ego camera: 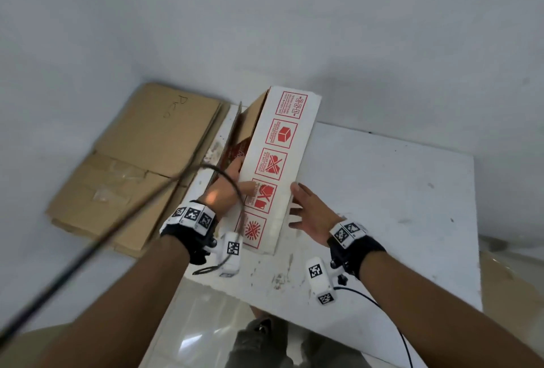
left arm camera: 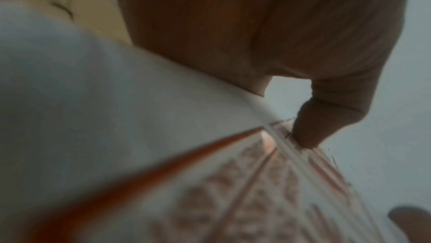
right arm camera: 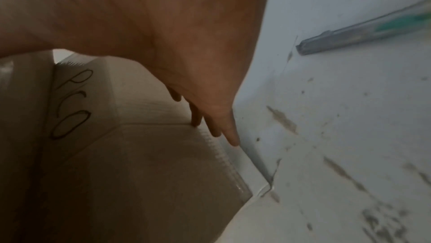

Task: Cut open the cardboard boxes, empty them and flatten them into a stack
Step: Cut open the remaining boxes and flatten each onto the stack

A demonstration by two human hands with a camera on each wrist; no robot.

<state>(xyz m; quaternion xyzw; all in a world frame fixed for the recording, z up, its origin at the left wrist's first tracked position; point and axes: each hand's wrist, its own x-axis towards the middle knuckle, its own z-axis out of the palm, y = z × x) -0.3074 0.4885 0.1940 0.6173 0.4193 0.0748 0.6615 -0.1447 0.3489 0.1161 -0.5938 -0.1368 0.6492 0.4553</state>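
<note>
Cardboard box (ego camera: pixel 273 167), white with red handling symbols on the upturned panel, standing on edge on the white table (ego camera: pixel 397 185), running from 6 o'clock near the body toward 12 o'clock. Opened already at the far end, with brown flaps (ego camera: pixel 253 114) gaping toward 11 o'clock. Left hand (ego camera: pixel 226 188) gripping the box's 9 o'clock edge, thumb lying on the printed panel and fingers curling over the rim into the inside; in the left wrist view, a fingertip (left arm camera: pixel 305 136) pressing the white edge, much blurred. Right hand (ego camera: pixel 309 214) lying relaxed against the 3 o'clock side, fingers straight and flat on the wall, not curling round anything; the right wrist view confirming straight fingers (right arm camera: pixel 224 129) along brown cardboard.

Looking light and hollow: probably empty or nearly so, though the inside is not fully showing. Corrugated walls likely stiff along the panels yet folding readily at the creased corners, so pressing 2 opposite corners together should be collapsing it. Printed face probably a little slick; better taking hold at the raw rims and corners than on the flat panel. Risking a buckle mid-panel if squeezing too hard.

Lying at 10 o'clock off the table, a stack of flattened boxes (ego camera: pixel 138 167), brown, waiting for this 1. A cutter (right arm camera: pixel 363 33) resting on the table at 3 o'clock in the right wrist view.
</note>
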